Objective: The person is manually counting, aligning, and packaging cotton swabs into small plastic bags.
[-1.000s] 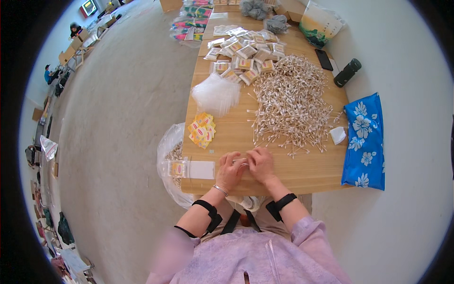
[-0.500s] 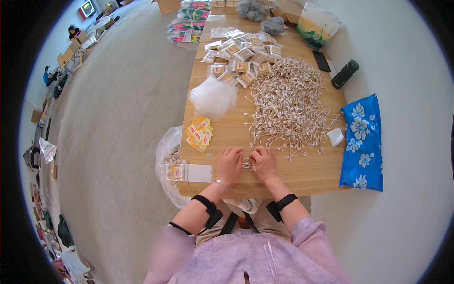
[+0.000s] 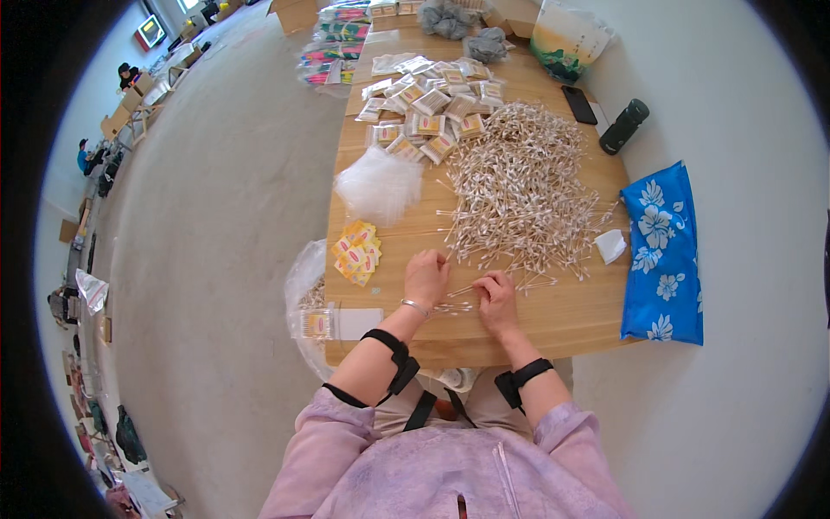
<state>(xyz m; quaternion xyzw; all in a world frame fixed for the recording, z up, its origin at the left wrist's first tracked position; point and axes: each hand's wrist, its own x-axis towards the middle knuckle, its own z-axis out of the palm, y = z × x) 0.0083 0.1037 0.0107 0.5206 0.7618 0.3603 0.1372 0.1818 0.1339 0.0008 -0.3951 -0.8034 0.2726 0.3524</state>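
Observation:
My left hand (image 3: 426,278) rests on the table just in front of the heap of cotton swabs (image 3: 523,186). Its fingers are curled together, and what they hold, if anything, is hidden. To its right, my right hand (image 3: 496,303) pinches a few cotton swabs at its fingertips, their ends sticking out toward the left hand. A few loose cotton swabs (image 3: 453,308) lie on the wood between the two wrists. Left of my left wrist, a clear packet (image 3: 316,324) filled with swabs and a yellow card lies against a white rectangular piece (image 3: 361,324) at the table's edge.
Yellow printed cards (image 3: 356,253) and empty clear bags (image 3: 378,184) lie along the left side, with filled swab packets (image 3: 432,102) behind. On the right are a blue floral cushion (image 3: 661,255), white tissue (image 3: 610,246), black bottle (image 3: 624,127) and phone (image 3: 578,105). A plastic bag (image 3: 304,272) hangs beside the table.
My hands have parted: the left moved slightly up toward the heap, the right a little right and down. Loose swabs now show between them. The whole view has shifted slightly.

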